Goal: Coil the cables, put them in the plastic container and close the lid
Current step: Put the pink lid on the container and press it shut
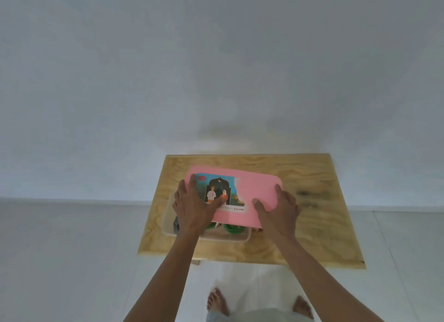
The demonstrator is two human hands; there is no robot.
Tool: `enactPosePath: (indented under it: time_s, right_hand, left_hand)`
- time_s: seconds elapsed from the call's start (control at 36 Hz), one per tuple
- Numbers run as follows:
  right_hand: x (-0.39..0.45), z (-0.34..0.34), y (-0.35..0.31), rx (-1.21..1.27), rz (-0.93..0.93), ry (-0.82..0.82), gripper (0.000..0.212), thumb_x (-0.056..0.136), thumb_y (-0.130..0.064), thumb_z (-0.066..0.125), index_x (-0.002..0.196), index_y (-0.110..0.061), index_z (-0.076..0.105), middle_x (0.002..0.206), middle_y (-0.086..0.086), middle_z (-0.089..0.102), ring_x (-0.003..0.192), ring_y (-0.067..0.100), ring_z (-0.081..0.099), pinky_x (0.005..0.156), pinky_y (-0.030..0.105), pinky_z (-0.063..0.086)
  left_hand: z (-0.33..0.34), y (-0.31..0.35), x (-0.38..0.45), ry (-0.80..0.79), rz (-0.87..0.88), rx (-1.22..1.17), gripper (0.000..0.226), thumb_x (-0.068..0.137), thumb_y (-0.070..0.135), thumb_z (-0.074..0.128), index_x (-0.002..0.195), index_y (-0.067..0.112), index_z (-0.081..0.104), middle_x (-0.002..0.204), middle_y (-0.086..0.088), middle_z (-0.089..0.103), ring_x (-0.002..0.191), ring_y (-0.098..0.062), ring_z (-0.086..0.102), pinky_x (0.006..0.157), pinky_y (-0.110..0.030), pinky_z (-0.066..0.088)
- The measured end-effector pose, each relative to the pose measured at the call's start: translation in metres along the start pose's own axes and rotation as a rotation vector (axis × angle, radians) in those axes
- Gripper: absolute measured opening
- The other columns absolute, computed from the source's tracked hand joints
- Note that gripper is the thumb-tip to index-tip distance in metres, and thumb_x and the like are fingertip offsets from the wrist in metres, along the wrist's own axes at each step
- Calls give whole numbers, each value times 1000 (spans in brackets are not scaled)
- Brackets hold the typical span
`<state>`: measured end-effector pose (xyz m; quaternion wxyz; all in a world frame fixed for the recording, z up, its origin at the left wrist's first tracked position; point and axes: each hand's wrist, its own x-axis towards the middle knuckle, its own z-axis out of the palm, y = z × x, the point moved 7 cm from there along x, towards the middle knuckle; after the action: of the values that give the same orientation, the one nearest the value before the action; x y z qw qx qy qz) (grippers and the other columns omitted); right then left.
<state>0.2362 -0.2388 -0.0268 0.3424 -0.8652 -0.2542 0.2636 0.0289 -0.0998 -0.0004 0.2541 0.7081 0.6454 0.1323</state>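
A plywood worktop (312, 225), pale with a wavy grain and dark smudges toward its right edge, stood against a plain white wall (216, 69) on a light tiled floor (60, 261). A clear plastic container (216, 237), rectangular with rounded corners and thin translucent walls, sat near the worktop's left front corner. Inside it, under the raised lid's near edge, lay coiled cables (234, 229): green loops showed toward the front wall and something dark grey at the left end, though the rest was hidden.

The lid (257, 189) was smooth, matte pink plastic, a flat rectangle with rounded corners. It lay tilted over the container and skewed toward the right, so that its near edge stood above the front rim and the container's front strip was uncovered; it was not seated. A glossy printed label (221, 193) with a torn right edge covered the lid's left half, showing two drawn figures under a dark arch and a white strip of small text below.

The left hand (192, 206) pressed on the lid's left end, fingers spread along the edge and thumb lying across the label. The right hand (278, 209) gripped the lid's near right corner, thumb on top and fingers curled around the right edge. Both forearms were bare. Two bare feet (217, 300) stood on the floor before the worktop's front edge.
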Motion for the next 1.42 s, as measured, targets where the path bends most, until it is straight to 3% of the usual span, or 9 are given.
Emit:
enactPosePath:
  time_s: [0.14,0.25,0.42,0.56,0.69,1.11,1.19,1.28,1.42]
  right_hand:
    - [-19,43,-28,-29,-30,4,80,85,-42,70,151,-18,33,149,10,33,136,29,29,106,37,33]
    - [-34,67,-27,-49,3,16,83,84,-44,70,153,-18,31,153,12,32,143,28,21,116,41,23]
    - [-47,87,-10,-124,50,3,85,86,-43,68,155,-17,25,160,11,24,150,26,14,123,41,12]
    - [-42,96,1,-118,78,-7,85,86,-42,69,155,-17,25,160,10,21,148,28,21,119,45,27]
    - [-36,107,2,-111,82,-27,83,87,-38,69,155,-17,25,158,8,20,145,26,25,112,35,32]
    - [-28,120,8,-172,80,-95,82,93,-41,59,157,-24,12,164,8,9,150,31,14,117,46,26]
    - [-29,123,9,-174,74,-124,82,94,-42,57,157,-25,7,165,8,3,151,31,9,117,47,25]
    - [-29,125,5,-287,-2,-118,83,95,-43,51,157,-21,0,165,7,-5,151,32,4,119,47,21]
    - [-20,132,-1,-451,-158,-101,82,93,-49,44,157,-26,-2,166,1,-11,153,29,-6,122,52,18]
  left_hand:
    - [-20,-52,22,-23,-13,-19,113,62,71,77,151,24,27,150,-13,37,138,-36,36,111,-59,35]
    - [-18,-82,26,-76,-17,-10,112,61,72,77,149,23,29,146,-13,40,134,-36,40,107,-58,40]
    - [6,-102,21,-163,-33,-15,113,66,68,77,154,20,24,157,-16,29,142,-39,30,112,-56,32]
    - [18,-107,17,-170,-37,-9,111,70,68,74,154,18,23,155,-18,29,142,-40,29,113,-55,33]
    - [19,-112,22,-154,-39,19,108,72,67,73,153,16,23,154,-19,29,142,-40,29,114,-55,29]
    - [30,-126,34,-248,-50,36,105,72,59,78,152,20,22,150,-16,31,135,-40,35,105,-55,39]
    - [31,-128,33,-250,-26,50,106,74,61,75,153,19,18,158,-16,21,143,-40,26,109,-57,35]
    - [30,-125,36,-230,66,105,109,76,66,70,157,19,14,167,-11,2,154,-33,3,119,-57,20]
    - [36,-113,46,-319,261,244,105,83,75,51,159,26,-3,167,-1,-20,153,-25,-22,122,-58,-1]
